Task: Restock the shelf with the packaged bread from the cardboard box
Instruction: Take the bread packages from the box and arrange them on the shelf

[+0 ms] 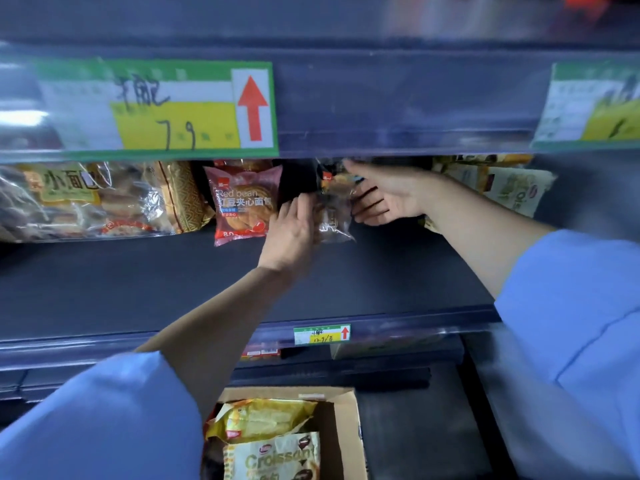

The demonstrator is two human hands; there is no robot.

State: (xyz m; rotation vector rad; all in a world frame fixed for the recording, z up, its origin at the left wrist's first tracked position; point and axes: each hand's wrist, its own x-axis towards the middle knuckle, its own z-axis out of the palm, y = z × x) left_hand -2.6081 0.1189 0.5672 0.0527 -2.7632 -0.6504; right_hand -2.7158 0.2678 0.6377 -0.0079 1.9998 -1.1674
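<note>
On the middle shelf (398, 271) a clear-wrapped bread pack (335, 216) stands upright between my two hands. My left hand (291, 233) lies against its left side with the fingers straight. My right hand (388, 195) is spread at its right side, with the thumb up near the top of the wrapper and the fingertips touching it. Just left of it stands a red "Red bean" bread pack (242, 202). Below, the open cardboard box (349, 431) holds a yellow bread pack (263, 419) and a "Croissant" pack (277, 459).
A large clear bag of small breads (86, 199) fills the shelf's left end. Pale green-printed packs (512, 192) sit at the right. The upper shelf's edge with a price tag (156, 109) hangs low over my hands. A smaller tag (322, 334) marks the shelf's front edge.
</note>
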